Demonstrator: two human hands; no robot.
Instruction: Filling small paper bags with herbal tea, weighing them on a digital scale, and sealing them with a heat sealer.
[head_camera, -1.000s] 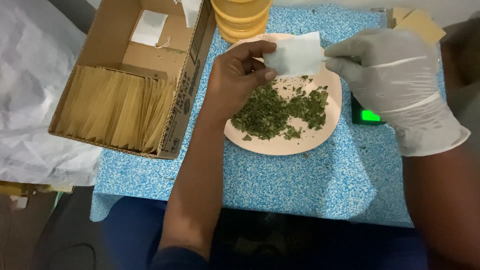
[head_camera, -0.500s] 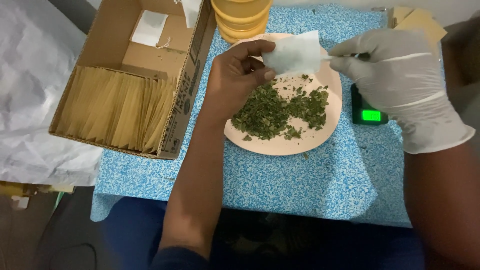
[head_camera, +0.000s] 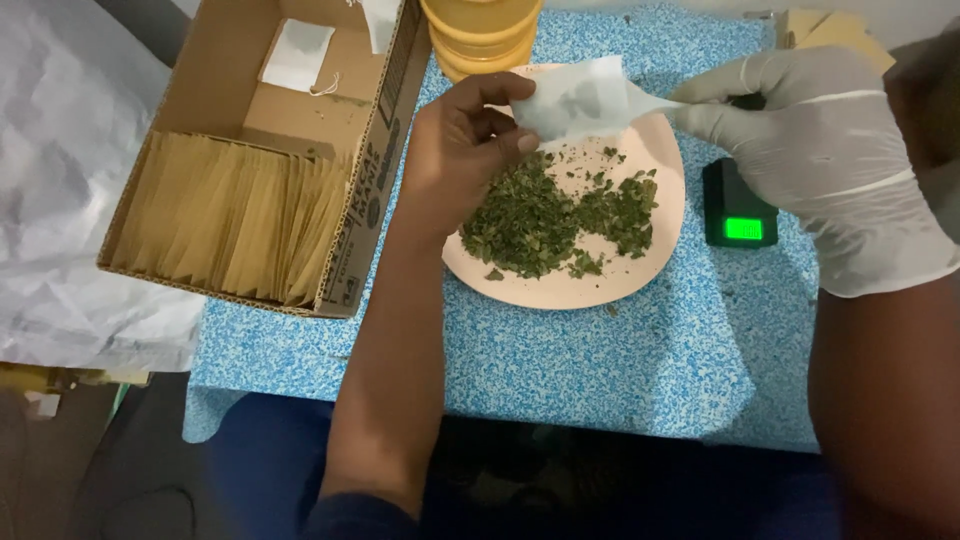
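The bare left hand (head_camera: 465, 150) pinches a white paper sachet (head_camera: 578, 100); the gloved right hand (head_camera: 815, 150) grips something thin, mostly hidden behind it. Below, dried green leaves (head_camera: 555, 215) lie on a pink plate (head_camera: 600, 290), with a scale (head_camera: 738, 205) partly covered by the glove.

A small white paper sachet (head_camera: 580, 100) is held open above a pink plate (head_camera: 655, 275), on which dried green leaves (head_camera: 545, 215) are heaped.

A small packing workstation: blue-speckled table (head_camera: 560, 370), pocket scale (head_camera: 738, 205), carton of paper envelopes (head_camera: 235, 215), stacked yellow tubs (head_camera: 482, 35).

Blue-speckled tabletop (head_camera: 620, 360), dim floor (head_camera: 60, 470)
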